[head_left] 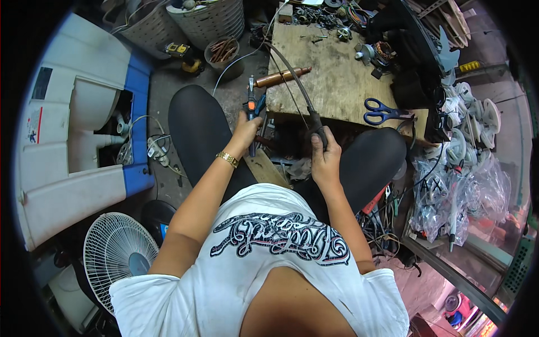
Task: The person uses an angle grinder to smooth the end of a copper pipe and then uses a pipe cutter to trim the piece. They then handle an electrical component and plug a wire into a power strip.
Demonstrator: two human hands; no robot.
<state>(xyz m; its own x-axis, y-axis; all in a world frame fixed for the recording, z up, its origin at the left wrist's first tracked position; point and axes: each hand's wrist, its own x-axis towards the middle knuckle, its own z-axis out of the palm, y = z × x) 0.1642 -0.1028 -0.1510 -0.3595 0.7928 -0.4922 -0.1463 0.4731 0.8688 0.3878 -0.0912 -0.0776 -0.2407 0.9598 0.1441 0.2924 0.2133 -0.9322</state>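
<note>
In my left hand [245, 132] is a pair of pliers [251, 104] with blue-and-black handles and an orange spot near the pivot. Its jaws are at the left end of a copper cylinder [275, 78] with a narrowed tip; whether they clamp it is hard to tell. The cylinder lies across the near-left corner of the wooden work table [337, 84]. My right hand [327, 160] is closed round the dark handle of a hacksaw [300, 84]. The saw's bowed frame and thin blade slant up over the cylinder, the blade crossing it or passing just above.
Blue-handled scissors [382, 111] lie at the table's near-right edge, with motor parts [384, 50] behind. A yellow drill [188, 56] and a bucket of copper scraps [223, 50] stand on the floor. A white fan [120, 253] is at left, bagged plastic parts [466, 191] at right.
</note>
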